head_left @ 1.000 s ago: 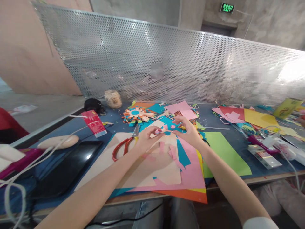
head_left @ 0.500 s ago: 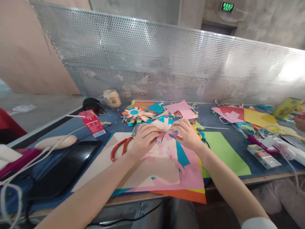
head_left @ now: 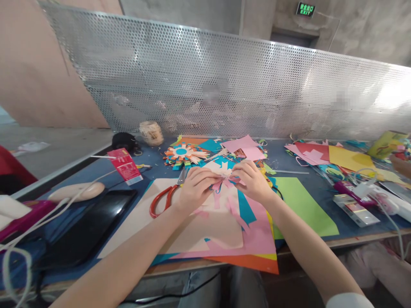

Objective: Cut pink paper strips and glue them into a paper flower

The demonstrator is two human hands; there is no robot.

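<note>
Between my two hands is a pink and white paper flower (head_left: 226, 182) with cut, petal-like strips. My left hand (head_left: 199, 185) pinches its left side, and my right hand (head_left: 249, 179) pinches its right side; the fingertips nearly meet at its centre. Part of the flower is hidden by the fingers. Red-handled scissors (head_left: 167, 198) lie just left of my left hand, blades pointing away. Under my hands are a pale paper sheet (head_left: 192, 233) and a pink sheet (head_left: 260, 235), with blue and pink scraps on top.
Behind my hands lie an orange and white paper flower (head_left: 181, 152) and pink paper (head_left: 245, 146). A dark tablet (head_left: 93, 226) and cables lie left, green paper (head_left: 298, 205) right. A perforated metal screen (head_left: 224, 77) closes off the back. Another person's hand (head_left: 400, 162) shows far right.
My fingers have shifted slightly on the paper flower, and its pink strips sit differently and look more gathered. At the far right, another person's hand has come further into view.
</note>
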